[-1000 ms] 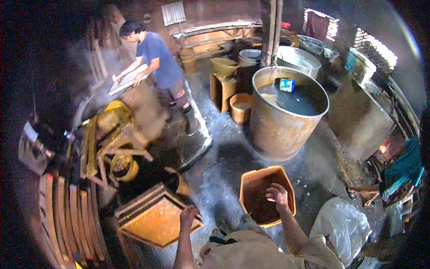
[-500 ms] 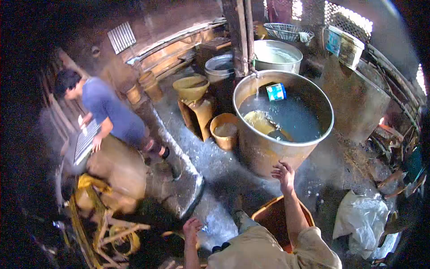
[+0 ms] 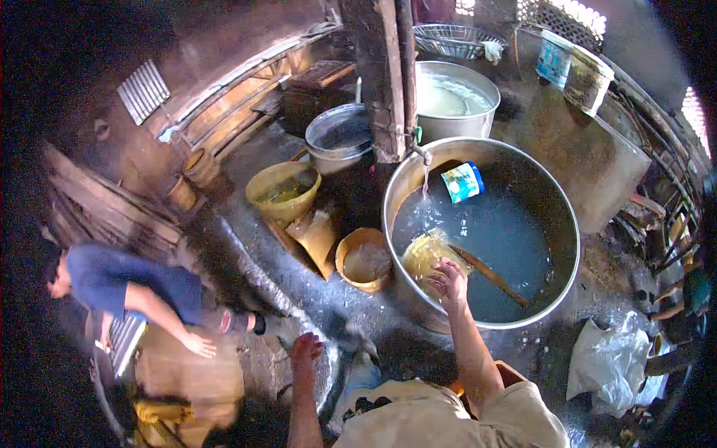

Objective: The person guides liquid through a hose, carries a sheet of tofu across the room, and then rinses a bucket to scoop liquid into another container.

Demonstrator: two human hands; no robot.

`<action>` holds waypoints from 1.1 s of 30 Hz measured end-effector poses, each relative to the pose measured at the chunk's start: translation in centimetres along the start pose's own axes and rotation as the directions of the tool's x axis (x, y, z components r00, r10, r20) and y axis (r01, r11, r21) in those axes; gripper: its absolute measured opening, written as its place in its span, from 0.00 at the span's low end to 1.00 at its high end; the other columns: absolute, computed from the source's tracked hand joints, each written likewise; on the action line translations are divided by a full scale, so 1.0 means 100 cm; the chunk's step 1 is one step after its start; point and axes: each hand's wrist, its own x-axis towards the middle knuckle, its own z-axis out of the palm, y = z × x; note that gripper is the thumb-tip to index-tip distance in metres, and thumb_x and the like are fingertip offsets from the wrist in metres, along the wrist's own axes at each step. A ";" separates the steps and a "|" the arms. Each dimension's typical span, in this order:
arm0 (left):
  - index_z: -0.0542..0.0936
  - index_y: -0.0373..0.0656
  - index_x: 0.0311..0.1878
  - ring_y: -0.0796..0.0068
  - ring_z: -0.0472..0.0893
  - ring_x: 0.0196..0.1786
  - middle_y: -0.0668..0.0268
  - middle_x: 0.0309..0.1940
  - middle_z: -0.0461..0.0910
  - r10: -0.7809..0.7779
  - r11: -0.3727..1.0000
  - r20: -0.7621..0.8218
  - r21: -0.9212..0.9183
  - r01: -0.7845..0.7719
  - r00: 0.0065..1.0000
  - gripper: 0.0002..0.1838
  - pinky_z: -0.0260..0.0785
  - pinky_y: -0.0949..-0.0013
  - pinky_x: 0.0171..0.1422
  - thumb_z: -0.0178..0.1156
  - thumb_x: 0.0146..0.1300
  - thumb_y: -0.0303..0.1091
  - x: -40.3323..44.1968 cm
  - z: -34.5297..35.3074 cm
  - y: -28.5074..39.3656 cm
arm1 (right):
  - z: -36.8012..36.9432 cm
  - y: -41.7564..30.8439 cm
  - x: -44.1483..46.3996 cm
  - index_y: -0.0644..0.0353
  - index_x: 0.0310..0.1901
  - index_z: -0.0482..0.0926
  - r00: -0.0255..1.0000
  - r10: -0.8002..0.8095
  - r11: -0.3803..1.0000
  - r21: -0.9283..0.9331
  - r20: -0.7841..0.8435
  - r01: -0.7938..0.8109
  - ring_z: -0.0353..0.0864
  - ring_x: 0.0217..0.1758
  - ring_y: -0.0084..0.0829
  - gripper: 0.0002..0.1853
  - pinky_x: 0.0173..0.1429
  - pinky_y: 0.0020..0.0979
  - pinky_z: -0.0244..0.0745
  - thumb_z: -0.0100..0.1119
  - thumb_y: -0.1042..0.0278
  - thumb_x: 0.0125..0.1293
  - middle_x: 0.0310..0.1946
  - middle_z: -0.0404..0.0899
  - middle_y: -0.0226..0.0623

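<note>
the right hand [image 3: 448,281], released with its fingers parted, is over the near side of a big metal vat [image 3: 571,257]; whether it touches the yellow bowl [image 3: 420,252] lying in the vat's cloudy water [image 3: 508,239] can't be told. a wooden stick [image 3: 489,275] slants beside the bowl, and a blue-and-white tub [image 3: 461,183] sits tilted farther back, near the stream [image 3: 426,185] from the tap [image 3: 420,153]. the left hand [image 3: 306,349], loosely curled and released, hangs above the floor [image 3: 347,299].
</note>
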 end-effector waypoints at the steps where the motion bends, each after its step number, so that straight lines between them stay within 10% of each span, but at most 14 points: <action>1: 0.77 0.44 0.44 0.73 0.81 0.35 0.67 0.37 0.80 -0.024 0.997 0.070 -0.070 0.029 0.997 0.12 0.71 0.74 0.34 0.61 0.57 0.36 0.032 0.009 0.000 | 0.007 -0.001 0.016 0.59 0.50 0.69 1.000 0.007 1.000 -0.013 -0.005 -0.007 0.80 0.31 0.36 0.16 0.31 0.32 0.77 0.52 0.70 0.60 0.35 0.75 0.39; 18: 0.74 0.43 0.51 0.74 0.80 0.41 0.64 0.42 0.80 -0.293 0.934 0.612 0.349 0.081 0.735 0.19 0.70 0.73 0.43 0.60 0.58 0.39 0.416 0.212 0.114 | 0.091 0.001 0.156 0.66 0.52 0.70 0.870 -0.201 0.975 -0.182 -0.450 0.130 0.80 0.31 0.28 0.17 0.32 0.27 0.76 0.49 0.70 0.62 0.37 0.80 0.41; 33: 0.72 0.43 0.52 0.65 0.81 0.46 0.62 0.46 0.79 -0.584 0.796 0.676 0.371 0.478 0.449 0.15 0.74 0.65 0.46 0.53 0.63 0.35 0.339 0.407 0.033 | -0.135 -0.045 0.261 0.65 0.48 0.72 0.766 -0.283 0.928 -0.368 -0.578 0.065 0.78 0.26 0.26 0.15 0.24 0.25 0.74 0.53 0.73 0.59 0.32 0.77 0.36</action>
